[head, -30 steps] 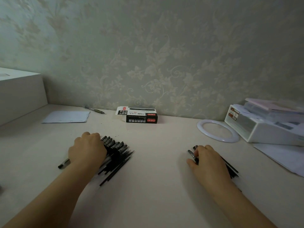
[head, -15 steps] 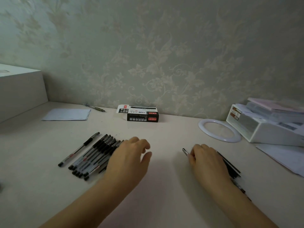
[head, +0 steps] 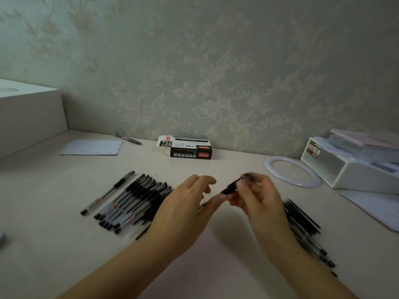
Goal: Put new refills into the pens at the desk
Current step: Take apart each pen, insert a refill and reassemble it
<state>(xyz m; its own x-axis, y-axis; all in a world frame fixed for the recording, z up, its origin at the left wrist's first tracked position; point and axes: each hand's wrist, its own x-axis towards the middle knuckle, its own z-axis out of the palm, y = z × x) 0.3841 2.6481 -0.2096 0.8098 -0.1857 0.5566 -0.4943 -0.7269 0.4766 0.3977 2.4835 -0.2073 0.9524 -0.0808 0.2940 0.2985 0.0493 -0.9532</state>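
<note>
A: Where's the pen [head: 234, 186]?

B: Above the desk [head: 216, 266], pinched in the right hand [head: 257, 197]. The left hand [head: 185, 208] sits beside it, fingers loose, holding nothing.

A: How would it handle?

B: Probably light, stiff and slick; best taken at the rubber grip.

Your right hand [head: 259, 197] pinches a black pen [head: 234, 186] above the worktop [head: 64, 244], blurred, tilted up to the right. Your left hand [head: 185, 210] sits just beside it, fingers loosely curled; whether its thumb touches the pen you cannot tell. A row of pens [head: 131, 199] lies to the left, a dark pile of refills [head: 302, 219] to the right. A black box [head: 187, 148] rests by the wall, a white ring [head: 292, 173] near a white tray [head: 354, 171].
</note>
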